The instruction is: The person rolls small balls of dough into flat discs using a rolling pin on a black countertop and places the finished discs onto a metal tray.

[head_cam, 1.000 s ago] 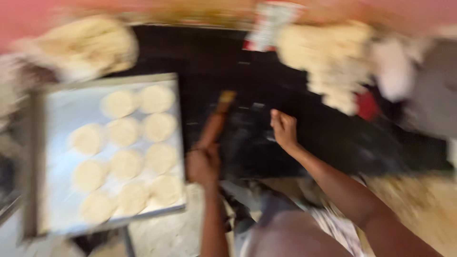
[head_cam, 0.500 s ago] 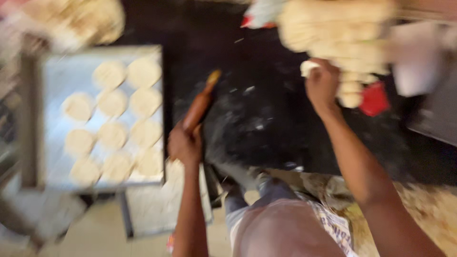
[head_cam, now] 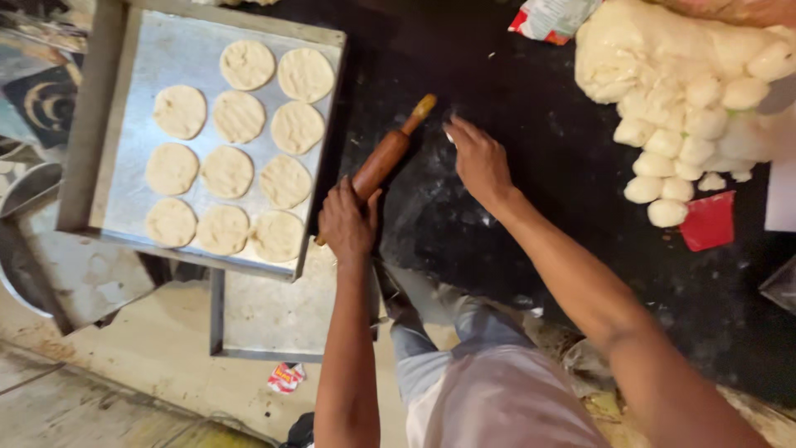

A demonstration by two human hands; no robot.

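Observation:
My left hand (head_cam: 348, 220) grips the near end of a brown wooden rolling pin (head_cam: 384, 158) that lies slanted on the black worktop (head_cam: 531, 108). My right hand (head_cam: 478, 158) rests palm down on the floured patch of the worktop just right of the pin; something small and white shows at its fingertips, too small to make out. A metal tray (head_cam: 141, 75) at the left holds several flat round dough discs (head_cam: 239, 116). At the far right a big lump of dough (head_cam: 638, 50) lies with several small dough balls (head_cam: 672, 158) beside it.
A red scraper (head_cam: 707, 221) lies under the dough balls. A crumpled packet (head_cam: 551, 17) sits at the top edge. A second tray (head_cam: 274, 315) sticks out below the first. A small wrapper (head_cam: 286, 377) lies on the floor.
My right hand has come back from the dough pile at the right to the worktop beside the pin. My left hand has kept hold of the rolling pin.

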